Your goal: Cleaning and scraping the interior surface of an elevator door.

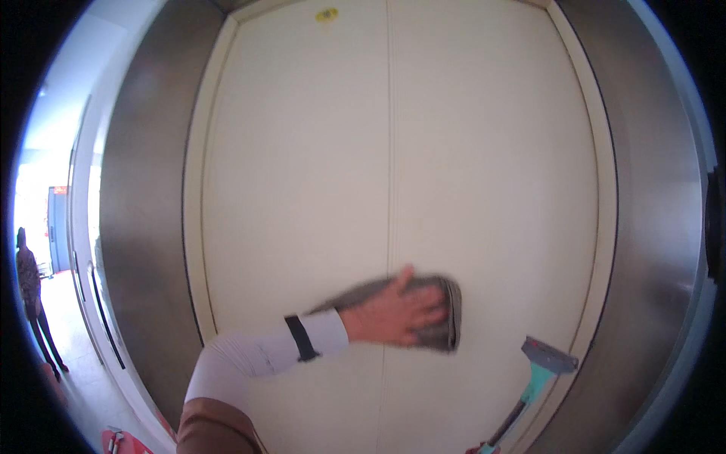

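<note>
My left hand [397,315] lies with spread fingers on a folded grey-brown cloth [454,312], which is flat against a cream two-panel elevator door [295,170]. Hand and cloth span the centre seam, mostly on the right panel. A white sleeve with a black band covers the forearm. At the bottom edge, only bits of my right hand [492,449] show around the handle of a scraper [536,380]. Its wide grey head points up, in front of the door's lower right edge, and its neck is teal. Whether the head touches the door, I cannot tell.
Brushed metal jambs [150,187] flank the door on both sides. A yellow sticker [326,15] is high on the left panel. To the far left, a person [34,301] stands in a bright passage. A red object [126,444] sits at the lower left.
</note>
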{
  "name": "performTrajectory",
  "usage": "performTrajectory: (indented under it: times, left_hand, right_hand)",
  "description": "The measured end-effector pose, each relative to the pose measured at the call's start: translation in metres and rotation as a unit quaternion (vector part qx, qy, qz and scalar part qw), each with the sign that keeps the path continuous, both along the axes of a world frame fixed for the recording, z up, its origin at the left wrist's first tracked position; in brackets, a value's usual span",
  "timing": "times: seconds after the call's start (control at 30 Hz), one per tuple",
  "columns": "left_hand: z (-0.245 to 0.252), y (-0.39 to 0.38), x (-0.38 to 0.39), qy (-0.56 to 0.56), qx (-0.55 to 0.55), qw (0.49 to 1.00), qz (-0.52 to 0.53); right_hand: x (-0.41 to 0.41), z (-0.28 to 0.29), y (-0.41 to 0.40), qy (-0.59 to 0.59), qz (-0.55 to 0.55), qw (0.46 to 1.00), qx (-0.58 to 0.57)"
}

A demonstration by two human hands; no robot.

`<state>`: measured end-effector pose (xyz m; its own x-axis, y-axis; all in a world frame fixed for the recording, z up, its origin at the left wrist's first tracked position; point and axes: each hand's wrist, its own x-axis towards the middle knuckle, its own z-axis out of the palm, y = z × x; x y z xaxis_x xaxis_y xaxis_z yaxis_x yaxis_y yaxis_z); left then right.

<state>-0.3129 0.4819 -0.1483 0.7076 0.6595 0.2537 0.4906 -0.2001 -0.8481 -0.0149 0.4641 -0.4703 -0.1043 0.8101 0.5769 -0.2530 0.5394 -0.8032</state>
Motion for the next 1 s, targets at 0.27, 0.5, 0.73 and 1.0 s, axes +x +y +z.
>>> performTrajectory:
  times: [0.27, 0.5, 0.73, 1.0]
  left_hand:
    - [0.123, 0.011, 0.052, -0.138, 0.151, 0.978, -0.036]
    - [0.140, 0.009, 0.052, -0.195, 0.034, 0.979, -0.039]
    - [0.148, -0.007, 0.038, -0.246, -0.026, 0.968, -0.039]
    - [0.073, -0.043, 0.026, -0.256, -0.031, 0.959, -0.120]
  right_hand:
    - [-0.010, 0.035, -0.024, -0.070, -0.021, 0.997, 0.004]
    - [-0.030, 0.102, -0.029, -0.169, -0.033, 0.973, 0.154]
    - [-0.091, 0.131, -0.009, -0.064, 0.027, 0.986, 0.149]
    - [-0.100, 0.169, -0.030, -0.122, -0.109, 0.971, 0.176]
